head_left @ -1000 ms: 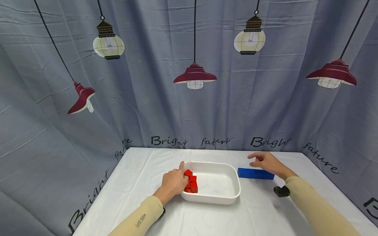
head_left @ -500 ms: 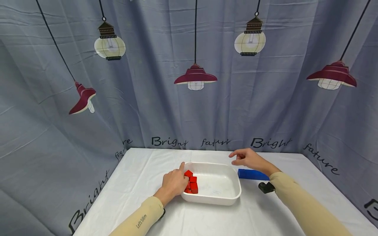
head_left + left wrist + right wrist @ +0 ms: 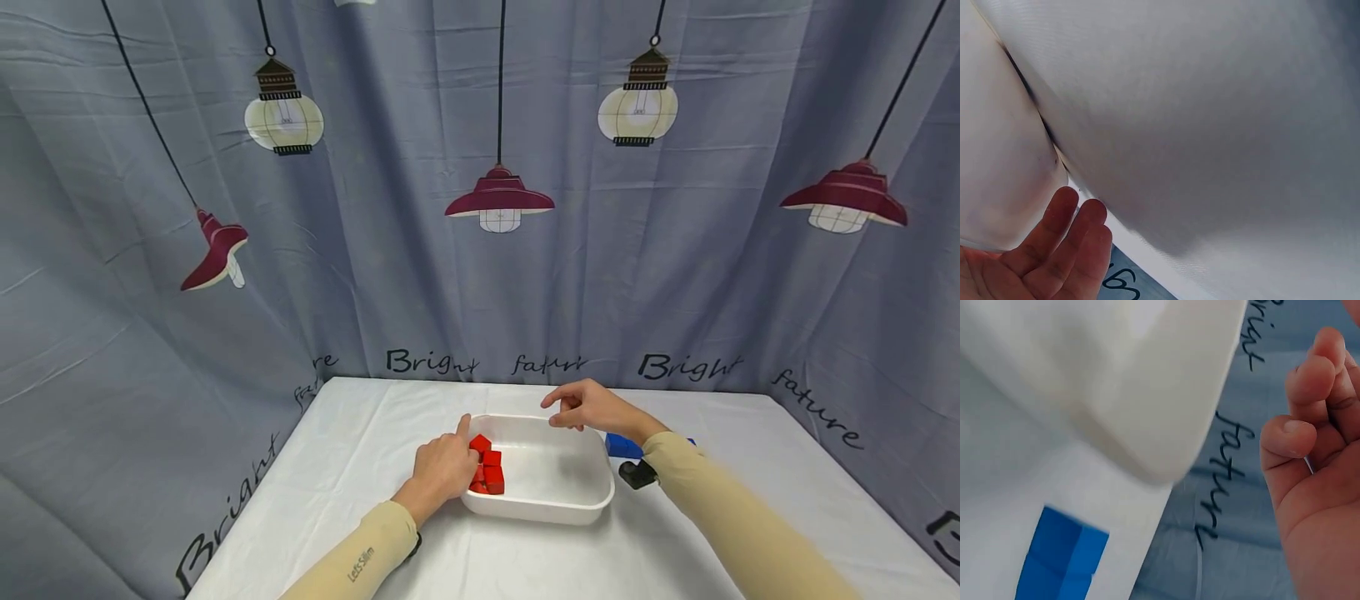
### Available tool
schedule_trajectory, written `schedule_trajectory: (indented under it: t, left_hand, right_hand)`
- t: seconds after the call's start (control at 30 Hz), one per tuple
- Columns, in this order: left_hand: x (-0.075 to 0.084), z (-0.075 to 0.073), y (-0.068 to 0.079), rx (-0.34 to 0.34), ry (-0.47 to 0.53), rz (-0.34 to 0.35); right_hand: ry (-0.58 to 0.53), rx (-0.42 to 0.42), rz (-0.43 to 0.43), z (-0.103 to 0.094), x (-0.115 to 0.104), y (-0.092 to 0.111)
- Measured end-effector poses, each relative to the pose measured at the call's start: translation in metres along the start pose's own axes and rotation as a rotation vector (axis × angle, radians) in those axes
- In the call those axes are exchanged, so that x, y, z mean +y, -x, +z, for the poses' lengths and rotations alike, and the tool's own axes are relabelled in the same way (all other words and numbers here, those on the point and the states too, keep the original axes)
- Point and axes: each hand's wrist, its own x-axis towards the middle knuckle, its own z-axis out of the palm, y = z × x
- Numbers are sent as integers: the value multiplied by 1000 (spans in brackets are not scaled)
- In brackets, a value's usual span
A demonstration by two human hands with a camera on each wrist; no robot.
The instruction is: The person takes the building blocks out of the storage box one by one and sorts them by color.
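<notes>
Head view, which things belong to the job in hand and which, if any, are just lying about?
Likely in the job:
white tray, left hand at its side
red blocks inside it
blue blocks beside it

Likely just surroundings:
white tablecloth
printed curtain

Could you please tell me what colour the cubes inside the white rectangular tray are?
The cubes are bright red, clearest in the head view.

Red cubes [image 3: 492, 473] crowd the left end of a white tray [image 3: 540, 511]
</notes>
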Motion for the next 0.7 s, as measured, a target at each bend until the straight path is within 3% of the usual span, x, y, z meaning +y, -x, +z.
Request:
schedule_trajectory:
  t: [0.3,0.7]
  left_hand:
    - [1,-1,1,8,7,1]
    - [-2,2,0,2,10,1]
  right_hand:
    - [-63,-76,-41,24,-5,-17]
    - [-129,-149,-22,54,-1,-33]
